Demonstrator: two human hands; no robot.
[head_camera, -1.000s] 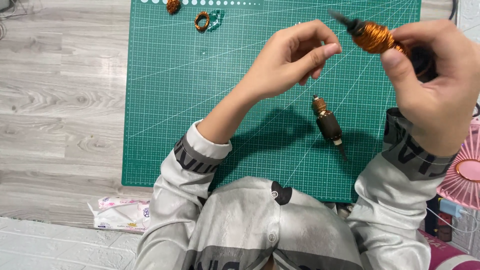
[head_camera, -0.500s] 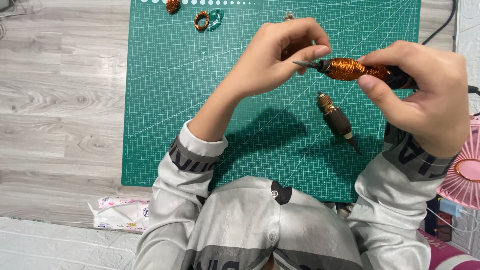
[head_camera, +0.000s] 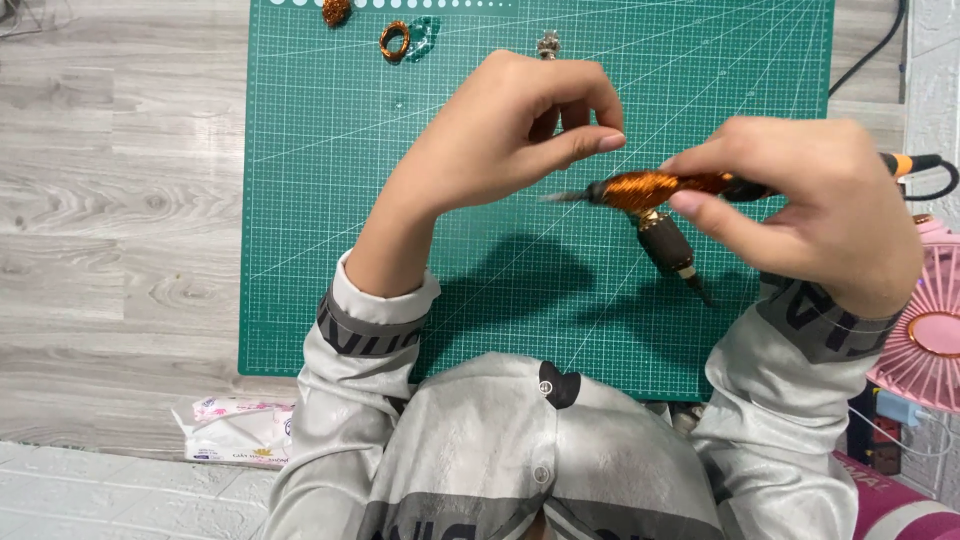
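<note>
Grey wooden tabletop (head_camera: 120, 200) carries a green cutting mat (head_camera: 340, 200); above it the right hand (head_camera: 810, 215) grips a tool wrapped in copper wire (head_camera: 650, 187). The left hand (head_camera: 510, 135) pinches closed near its tip. Winding looks mostly done, and a second dark tool (head_camera: 668, 248) lies on the mat below.

above a green cutting mat (head_camera: 330, 220), the right hand (head_camera: 810, 215) grips a soldering tool wrapped in copper wire (head_camera: 650, 188), its tip pointing toward the left hand (head_camera: 515, 135), whose fingertips are pinched together just above the tip. on the mat below the tool lies a dark wire-wound handle (head_camera: 668, 245). a small copper coil (head_camera: 394, 40) sits at the mat's far edge; a pink fan (head_camera: 925, 335) stands off its right side.
</note>
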